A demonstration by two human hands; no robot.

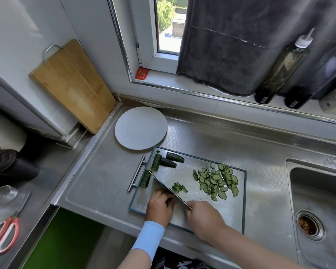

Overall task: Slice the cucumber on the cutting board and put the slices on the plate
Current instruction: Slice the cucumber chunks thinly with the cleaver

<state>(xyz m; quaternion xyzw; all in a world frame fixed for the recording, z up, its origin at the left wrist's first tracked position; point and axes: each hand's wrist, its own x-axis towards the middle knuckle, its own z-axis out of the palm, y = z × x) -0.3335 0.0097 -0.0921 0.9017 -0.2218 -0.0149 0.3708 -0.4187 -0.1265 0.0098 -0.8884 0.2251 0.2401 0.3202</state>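
Observation:
On the steel cutting board (235,214), my right hand (203,218) grips a knife (169,189) whose blade runs up and left across the board. My left hand (159,205) presses down a cucumber piece beside the blade; the piece is almost hidden under the fingers. A few fresh slices (178,187) lie just right of the blade. A large pile of slices (217,180) lies on the board's right half. Several uncut cucumber chunks (168,162) rest at the board's far left. The white plate (141,128) beyond the board holds nothing.
A sink (318,206) with a drain lies to the right. A wooden board (72,84) leans in the left corner. Bottles (281,68) stand on the window sill. Red scissors (4,235) and a glass (5,194) lie on the lower counter at left.

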